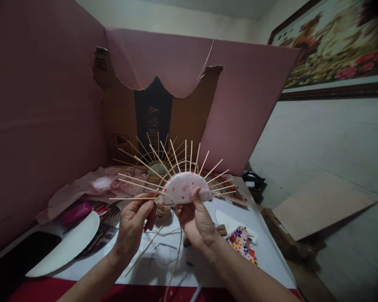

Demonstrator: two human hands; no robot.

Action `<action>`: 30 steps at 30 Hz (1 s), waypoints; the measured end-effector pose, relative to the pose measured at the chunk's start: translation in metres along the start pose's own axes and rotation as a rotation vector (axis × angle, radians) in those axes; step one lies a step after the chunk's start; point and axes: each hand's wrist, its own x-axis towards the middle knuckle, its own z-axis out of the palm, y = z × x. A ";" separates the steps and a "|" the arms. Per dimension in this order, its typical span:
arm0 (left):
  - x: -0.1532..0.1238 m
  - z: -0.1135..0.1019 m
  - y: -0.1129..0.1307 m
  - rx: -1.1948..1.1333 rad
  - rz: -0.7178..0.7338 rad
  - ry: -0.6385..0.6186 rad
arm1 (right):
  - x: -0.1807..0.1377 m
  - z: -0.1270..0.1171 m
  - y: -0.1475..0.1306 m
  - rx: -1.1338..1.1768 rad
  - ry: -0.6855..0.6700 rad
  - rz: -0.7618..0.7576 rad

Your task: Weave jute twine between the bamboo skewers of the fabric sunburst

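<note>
Bare forearms [91,279] come in from the bottom edge, leading to two working hands. Right hand [197,222] grasps a fabric-covered half-disc [182,186], thumb on its dotted front and fingers beneath; this piece is held up over the table [266,249], flat edge down, with sticks [149,168] fanning from its curve. Left hand [135,218] has thumb and fingertips pinched at the base of the lowest left stick [122,199], by the half-disc's corner; whether twine is caught there too, I cannot tell. Judging by this, the step in hand is placing or securing that end stick, and the next move calls for a steady right grip while the left keeps the stick in line with the corner. Just below are a ball of twine [164,213], a dangling strand [177,256] and a separate stick [144,251]. Farther out sit a white half-round piece [69,247] and red-handled scissors [101,210] to the left, flowered fabric [239,243] to the right, and, behind, another stick-rayed piece [157,169] before torn cardboard [189,121].
</note>
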 end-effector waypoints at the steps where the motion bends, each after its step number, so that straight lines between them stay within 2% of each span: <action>1: -0.001 0.001 0.000 -0.022 -0.008 -0.019 | 0.000 0.000 0.000 0.007 -0.006 0.007; 5: -0.001 0.003 0.002 -0.104 -0.085 -0.080 | -0.001 0.001 0.000 0.027 -0.005 0.015; 9: 0.002 0.002 0.006 -0.107 -0.150 -0.065 | 0.000 0.001 0.001 0.026 0.002 0.019; 15: 0.005 0.003 0.005 -0.033 -0.141 -0.067 | 0.002 -0.001 0.001 0.015 -0.014 0.003; 20: 0.003 0.003 -0.002 0.024 -0.060 -0.009 | 0.001 0.000 0.000 -0.028 -0.003 -0.005; 25: 0.003 0.001 -0.003 0.054 -0.036 -0.038 | 0.001 0.000 -0.002 0.017 -0.012 0.015; 30: 0.005 -0.001 -0.004 0.071 -0.010 0.035 | 0.002 0.000 -0.002 0.009 -0.012 0.022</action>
